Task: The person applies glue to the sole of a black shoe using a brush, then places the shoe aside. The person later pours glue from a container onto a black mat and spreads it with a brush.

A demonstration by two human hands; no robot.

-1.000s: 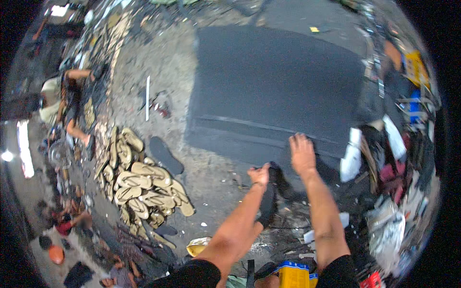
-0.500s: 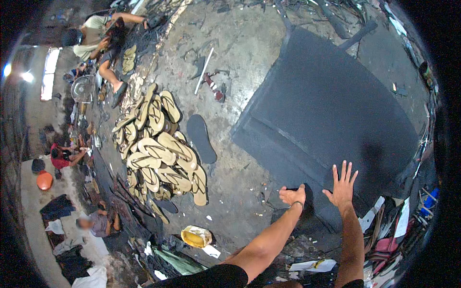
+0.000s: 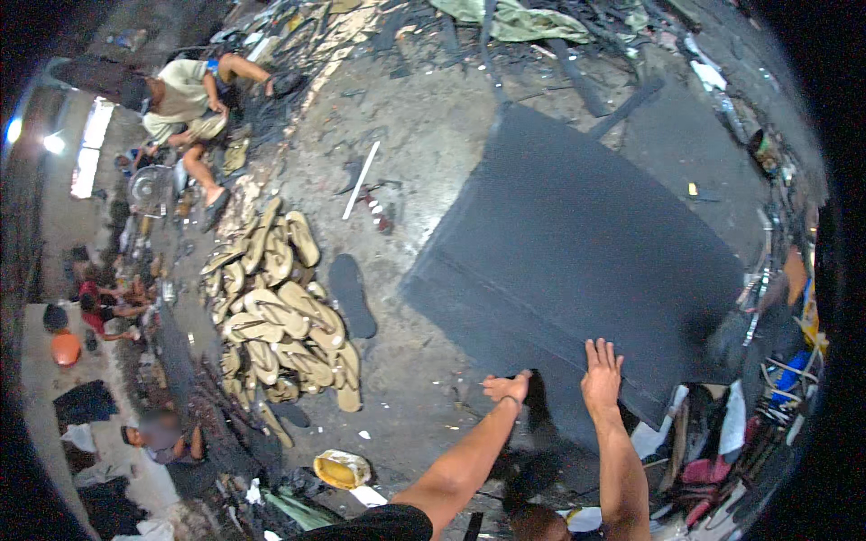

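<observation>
A large dark grey sheet (image 3: 577, 234), rubber or foam by its look, lies on the floor in front of me. Along its near side an edge or fold line crosses it, with a dark strip (image 3: 469, 325) showing on my side of that line. My right hand (image 3: 602, 377) rests by this line, fingers stretched out and close together. Beside the strip's near edge is my left hand (image 3: 507, 386), its fingers pointing left and loosely apart; I see nothing in it. A dark shadow falls just right of the left hand.
Left of the sheet lies a heap of beige flip-flops (image 3: 280, 316), with a dark sole-shaped piece (image 3: 352, 296) alongside. A yellow-lined container (image 3: 343, 469) stands near me. Scraps (image 3: 713, 460) crowd the right. A person (image 3: 185, 99) sits at upper left; others are farther left.
The whole view has shifted. My right hand has moved left along the sheet's edge line, and its spread fingers have come together. The left hand stays by the near edge. The upper-left person has changed posture.
</observation>
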